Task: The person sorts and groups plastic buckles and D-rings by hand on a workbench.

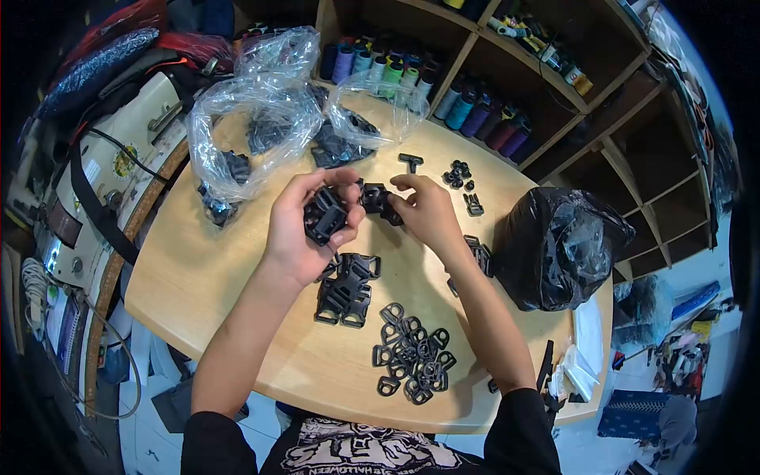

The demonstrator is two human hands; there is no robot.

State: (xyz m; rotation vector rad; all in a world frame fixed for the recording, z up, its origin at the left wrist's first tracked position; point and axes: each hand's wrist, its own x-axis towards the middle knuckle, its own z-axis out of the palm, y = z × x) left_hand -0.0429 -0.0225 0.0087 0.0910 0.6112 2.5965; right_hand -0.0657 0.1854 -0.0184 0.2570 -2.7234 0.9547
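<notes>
Several black plastic buckles (324, 215) rest in my left hand (294, 226), its fingers curled around them. Just to the right, my right hand (427, 210) pinches a black plastic buckle piece (378, 202) between thumb and fingers; its exact shape is partly hidden. Below the hands lies a group of black side-release buckles (347, 289) set close together on the wooden table (277, 348). Nearer my body is a heap of small black plastic rings with loops (413, 352). Beside my right forearm lie more black buckles (477, 255), partly covered.
Clear plastic bags (253, 119) with black parts stand at the back left. A black plastic bag (554, 245) sits at the right. Small black pieces (457, 174) and a T-shaped part (411, 162) lie farther back. A sewing machine (111, 170) is left; thread spools (475, 111) fill shelves behind.
</notes>
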